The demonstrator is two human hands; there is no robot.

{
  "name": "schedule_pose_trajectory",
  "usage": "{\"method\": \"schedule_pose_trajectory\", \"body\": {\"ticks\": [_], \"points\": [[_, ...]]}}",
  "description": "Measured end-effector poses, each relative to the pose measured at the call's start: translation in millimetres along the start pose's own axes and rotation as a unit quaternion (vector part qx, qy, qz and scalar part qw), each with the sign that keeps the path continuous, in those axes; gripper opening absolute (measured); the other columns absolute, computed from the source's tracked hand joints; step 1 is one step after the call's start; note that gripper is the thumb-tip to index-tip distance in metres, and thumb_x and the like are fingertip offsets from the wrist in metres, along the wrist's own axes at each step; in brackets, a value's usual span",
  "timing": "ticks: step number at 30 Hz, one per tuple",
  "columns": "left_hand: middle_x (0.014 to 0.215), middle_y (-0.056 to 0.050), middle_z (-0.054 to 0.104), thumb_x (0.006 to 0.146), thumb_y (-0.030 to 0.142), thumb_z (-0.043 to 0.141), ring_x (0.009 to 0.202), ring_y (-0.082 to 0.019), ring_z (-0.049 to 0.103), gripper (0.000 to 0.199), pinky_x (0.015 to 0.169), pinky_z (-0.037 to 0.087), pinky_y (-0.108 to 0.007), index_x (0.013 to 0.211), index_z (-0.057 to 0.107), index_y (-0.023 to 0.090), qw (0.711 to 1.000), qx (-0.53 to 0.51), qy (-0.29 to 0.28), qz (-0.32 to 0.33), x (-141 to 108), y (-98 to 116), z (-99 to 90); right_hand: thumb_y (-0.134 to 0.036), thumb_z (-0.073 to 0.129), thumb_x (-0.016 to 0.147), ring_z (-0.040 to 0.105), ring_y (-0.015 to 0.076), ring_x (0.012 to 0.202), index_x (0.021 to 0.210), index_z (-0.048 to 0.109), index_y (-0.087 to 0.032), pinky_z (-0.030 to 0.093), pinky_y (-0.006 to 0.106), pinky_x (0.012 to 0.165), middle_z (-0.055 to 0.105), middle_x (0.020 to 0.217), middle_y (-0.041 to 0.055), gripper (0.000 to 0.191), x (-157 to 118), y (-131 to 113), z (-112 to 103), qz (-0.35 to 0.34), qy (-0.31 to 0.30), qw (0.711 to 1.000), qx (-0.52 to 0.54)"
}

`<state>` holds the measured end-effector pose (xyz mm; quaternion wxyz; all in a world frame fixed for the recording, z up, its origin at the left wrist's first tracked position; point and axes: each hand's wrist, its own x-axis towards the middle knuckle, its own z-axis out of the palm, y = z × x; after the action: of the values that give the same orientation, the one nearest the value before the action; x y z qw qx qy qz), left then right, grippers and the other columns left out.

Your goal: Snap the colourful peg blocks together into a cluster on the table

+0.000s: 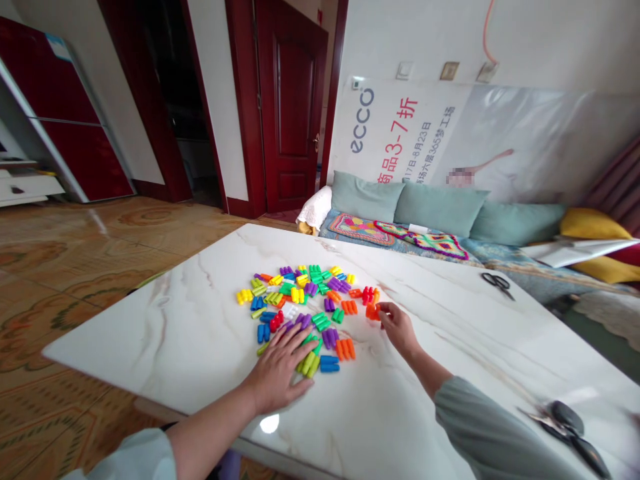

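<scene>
Colourful plastic toy blocks, each shaped like joined tubes, lie spread in a loose heap on the white marbled table (pixel 165 347). My left hand (pixel 280 370) rests with fingers spread over the near side of the heap, covering some blocks; lime green blocks (pixel 309 364) show beside its fingers. At the heap's right edge, my right hand (pixel 397 325) pinches an orange block (pixel 373 311) between thumb and fingers. Just beyond it lies a red block (pixel 371 295). Orange blocks (pixel 345 349) and a blue block (pixel 329 363) lie between the two hands.
Black-handled scissors (pixel 497 283) lie near the table's far right edge. A second black-handled tool (pixel 570 427), partly blurred, lies at the near right. Behind the table stands a sofa with green cushions (pixel 440 208). A red door (pixel 293 107) is at the back.
</scene>
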<state>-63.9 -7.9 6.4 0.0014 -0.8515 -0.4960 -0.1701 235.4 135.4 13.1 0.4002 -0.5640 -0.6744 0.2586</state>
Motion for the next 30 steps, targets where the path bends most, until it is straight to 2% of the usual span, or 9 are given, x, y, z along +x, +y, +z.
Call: {"method": "schedule_pose_trajectory", "body": {"ticks": [4,7,10,14,16,18,21,25,30], "points": [[0.154,0.001,0.025,0.083,0.047,0.056,0.14,-0.029,0.025,0.068,0.116,0.017,-0.05,0.145,0.03,0.033,1.0,0.007,0.004,0.006,-0.1,-0.8,1.3,-0.028,0.046,0.076,0.059,0.0136,0.062,0.094,0.065,-0.02,0.046,0.027,0.065,0.07,0.087,0.0024,0.027,4.7,27.8,-16.1,-0.017,-0.016,0.996,-0.089],[0.154,0.001,0.026,0.083,0.047,0.056,0.14,-0.029,0.025,0.071,0.116,0.017,-0.049,0.146,0.027,0.032,1.0,0.011,0.009,0.013,-0.5,-1.6,2.1,-0.022,0.045,0.073,0.059,0.0125,0.065,0.093,0.065,-0.021,0.046,0.026,0.069,0.07,0.093,0.0016,0.028,11.7,29.8,-18.6,-0.016,-0.005,0.995,-0.101],[0.154,0.001,0.025,0.084,0.047,0.055,0.14,-0.029,0.025,0.07,0.116,0.017,-0.05,0.146,0.027,0.033,1.0,0.016,0.003,0.007,-0.5,-1.5,2.4,-0.02,0.04,0.075,0.06,0.0119,0.065,0.098,0.061,-0.019,0.045,0.027,0.07,0.067,0.101,0.0048,0.031,15.8,24.4,-18.0,0.008,0.042,0.994,-0.098],[0.154,0.003,0.025,0.084,0.047,0.054,0.139,-0.029,0.025,0.066,0.115,0.018,-0.052,0.144,0.031,0.035,1.0,0.019,-0.005,0.0,-0.2,-0.8,2.1,-0.043,0.044,0.082,0.061,0.0198,0.077,0.106,0.053,-0.017,0.043,0.031,0.068,0.065,0.099,0.0078,0.036,10.6,9.4,-12.3,0.058,0.109,0.982,-0.144],[0.154,0.002,0.026,0.084,0.047,0.055,0.139,-0.029,0.026,0.065,0.115,0.019,-0.052,0.144,0.032,0.034,1.0,0.019,-0.006,-0.001,-0.2,-0.8,1.8,-0.055,0.05,0.078,0.061,0.0226,0.085,0.109,0.05,-0.018,0.043,0.031,0.067,0.064,0.098,0.0076,0.048,5.3,1.4,-4.9,0.072,0.087,0.976,-0.186],[0.154,0.002,0.026,0.084,0.047,0.055,0.139,-0.029,0.026,0.065,0.115,0.019,-0.052,0.144,0.032,0.034,1.0,0.019,-0.006,-0.002,-0.4,-1.1,1.8,-0.057,0.055,0.075,0.061,0.024,0.091,0.114,0.047,-0.018,0.043,0.03,0.067,0.062,0.106,0.0099,0.056,1.0,-3.4,4.6,0.078,0.051,0.97,-0.226],[0.153,0.002,0.027,0.084,0.046,0.055,0.139,-0.029,0.027,0.065,0.115,0.019,-0.052,0.143,0.033,0.034,1.0,0.018,0.0,0.0,-0.7,-1.5,2.6,-0.047,0.056,0.078,0.061,0.0237,0.097,0.117,0.045,-0.018,0.043,0.029,0.068,0.057,0.119,0.0128,0.05,0.5,-2.2,16.0,0.087,0.026,0.96,-0.265],[0.153,0.001,0.028,0.083,0.045,0.056,0.138,-0.029,0.028,0.065,0.115,0.02,-0.051,0.143,0.033,0.034,1.0,0.017,0.008,0.001,-0.8,-1.7,3.8,-0.026,0.051,0.08,0.061,0.0227,0.096,0.112,0.048,-0.018,0.043,0.029,0.069,0.06,0.113,0.0115,0.033,9.1,8.9,15.6,0.069,0.032,0.963,-0.26],[0.154,0.002,0.024,0.084,0.047,0.054,0.139,-0.029,0.026,0.066,0.114,0.02,-0.053,0.144,0.031,0.035,1.0,0.022,-0.012,-0.004,-0.6,-1.2,3.0,-0.006,0.042,0.074,0.06,0.0189,0.094,0.115,0.047,-0.018,0.043,0.028,0.073,0.058,0.117,0.0101,0.044,16.3,19.8,2.7,0.04,0.054,0.969,-0.24]]}}
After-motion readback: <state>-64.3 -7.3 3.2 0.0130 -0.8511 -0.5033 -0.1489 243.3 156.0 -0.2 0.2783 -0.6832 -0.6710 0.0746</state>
